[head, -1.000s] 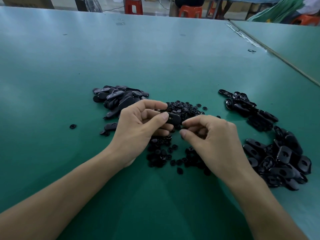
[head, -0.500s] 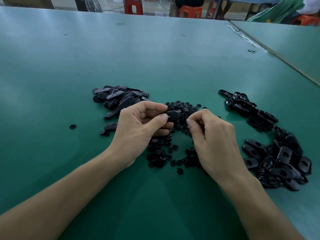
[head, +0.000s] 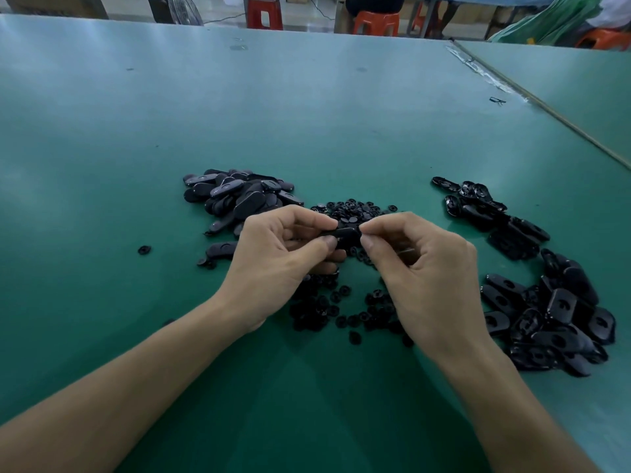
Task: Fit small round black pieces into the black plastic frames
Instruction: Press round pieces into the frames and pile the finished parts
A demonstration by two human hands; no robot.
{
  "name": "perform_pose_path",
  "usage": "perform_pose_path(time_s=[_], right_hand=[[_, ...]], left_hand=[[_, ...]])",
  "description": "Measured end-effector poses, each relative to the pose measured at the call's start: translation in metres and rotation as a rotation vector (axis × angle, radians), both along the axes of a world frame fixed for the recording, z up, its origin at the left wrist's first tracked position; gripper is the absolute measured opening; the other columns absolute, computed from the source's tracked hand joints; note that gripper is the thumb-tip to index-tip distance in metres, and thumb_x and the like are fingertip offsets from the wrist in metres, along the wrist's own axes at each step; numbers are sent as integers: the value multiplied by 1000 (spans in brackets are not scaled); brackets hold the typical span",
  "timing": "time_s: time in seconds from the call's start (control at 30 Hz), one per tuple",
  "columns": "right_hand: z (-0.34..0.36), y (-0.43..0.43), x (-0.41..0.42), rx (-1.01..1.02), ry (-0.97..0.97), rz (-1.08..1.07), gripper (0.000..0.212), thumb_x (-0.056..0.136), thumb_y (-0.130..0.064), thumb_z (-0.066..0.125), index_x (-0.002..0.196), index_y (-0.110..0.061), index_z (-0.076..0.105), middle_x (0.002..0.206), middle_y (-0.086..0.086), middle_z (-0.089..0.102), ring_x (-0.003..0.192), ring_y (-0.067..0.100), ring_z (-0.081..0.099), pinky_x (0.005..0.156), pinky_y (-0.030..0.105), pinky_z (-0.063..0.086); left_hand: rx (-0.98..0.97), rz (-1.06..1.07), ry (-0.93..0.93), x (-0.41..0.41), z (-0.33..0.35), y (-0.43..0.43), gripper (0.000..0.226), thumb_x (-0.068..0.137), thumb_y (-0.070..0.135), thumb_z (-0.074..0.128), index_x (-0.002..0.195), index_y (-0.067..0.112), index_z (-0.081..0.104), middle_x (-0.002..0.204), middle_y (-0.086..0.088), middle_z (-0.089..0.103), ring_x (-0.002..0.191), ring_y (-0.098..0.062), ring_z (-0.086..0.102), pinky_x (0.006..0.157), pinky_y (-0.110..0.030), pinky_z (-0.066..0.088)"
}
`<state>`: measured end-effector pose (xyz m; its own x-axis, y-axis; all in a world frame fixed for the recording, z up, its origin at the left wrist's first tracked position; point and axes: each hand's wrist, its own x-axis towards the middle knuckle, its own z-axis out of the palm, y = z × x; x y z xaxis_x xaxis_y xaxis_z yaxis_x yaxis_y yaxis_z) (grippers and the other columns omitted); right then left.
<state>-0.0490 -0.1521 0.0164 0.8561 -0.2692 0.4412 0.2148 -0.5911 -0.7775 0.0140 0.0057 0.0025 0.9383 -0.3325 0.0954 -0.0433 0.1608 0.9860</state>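
Observation:
My left hand pinches a black plastic frame between thumb and fingers, just above the table. My right hand meets the frame's right end with thumb and forefinger pinched together; a small round piece may be between them, but it is hidden. Loose small round black pieces lie in a pile behind and under my hands. A heap of frames lies at the left. A second heap of frames with open holes lies at the right.
The green table stretches far ahead. A stray round piece lies at the left. More frames sit at the right rear. A seam to a second table runs at the far right. Orange stools stand beyond the far edge.
My right hand rose from the pile of round pieces and moved up to the right end of the frame held by my left hand. My left hand barely moved.

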Motion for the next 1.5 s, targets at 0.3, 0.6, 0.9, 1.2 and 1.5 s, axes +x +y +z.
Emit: perform_pose_path(time_s=[0.3,0.6,0.9,1.2,1.5], right_hand=[[0,-1,3,117,78,70,23,92,-11,71,101,-31,77,88,-15,75,87,4,71,80,21,55],[-3,2,2,47,111,57,22,88,-12,74,85,-31,64,83,-19,69,76,3,67,67,10,49],[-2,4,-1,-76,141,33,33,88,-12,74,85,-32,48,76,-11,65,75,7,62,63,21,50],[0,7,-1,-62,88,2,38,88,-12,74,88,-34,43,76,-11,67,75,6,65,65,19,50],[2,9,-2,19,123,11,42,87,-13,73,86,-39,41,80,-14,69,70,9,66,58,16,48]], left_hand=[[-2,-19,3,0,1,0,16,87,-10,69,94,5,70,83,-11,76,78,-25,77,64,-24,59],[34,-56,-54,0,-2,0,18,84,-12,71,92,4,72,79,-9,77,72,-18,75,67,-24,60],[111,-78,-158,0,-4,1,23,81,-9,76,90,12,75,84,-11,77,75,-21,73,73,-35,63],[134,-70,-168,1,-5,0,24,79,-1,77,93,18,77,84,-6,78,73,-19,73,71,-31,62],[119,-63,-170,0,-5,0,22,76,5,77,92,21,78,84,-5,79,75,-18,75,71,-26,60]])
